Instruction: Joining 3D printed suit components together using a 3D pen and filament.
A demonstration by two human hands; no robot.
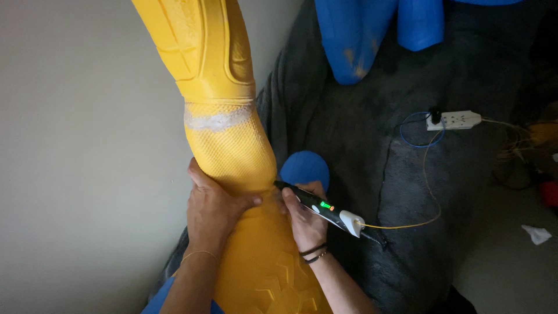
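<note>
Under the head camera, a long yellow plastic shell runs from the top of the view down to the bottom edge, bending at its middle. Its upper part is smooth with moulded ridges and grooves; below a rough whitish seam the surface turns to a fine mesh-like pattern, and the lowest stretch carries raised angular shapes. The left hand lies flat against the shell at the bend, fingers spread and wrapped round its side, a thin chain at the wrist. The right hand has its grip closed round a black pen-shaped tool with a white rear end and small green and orange lights on its body; dark bands sit on that wrist. The tool's tip points at the shell just beside the left thumb (whether it actually touches cannot be told). A thin yellow filament leaves the tool's white end and loops away to the right.

Behind the hands spreads a dark grey fuzzy blanket. A round blue piece peeks out just behind the shell, and larger blue plastic parts lie at the top. A white power strip with a blue cable sits well apart to the right, near tangled wires and a crumpled white scrap on the floor.
</note>
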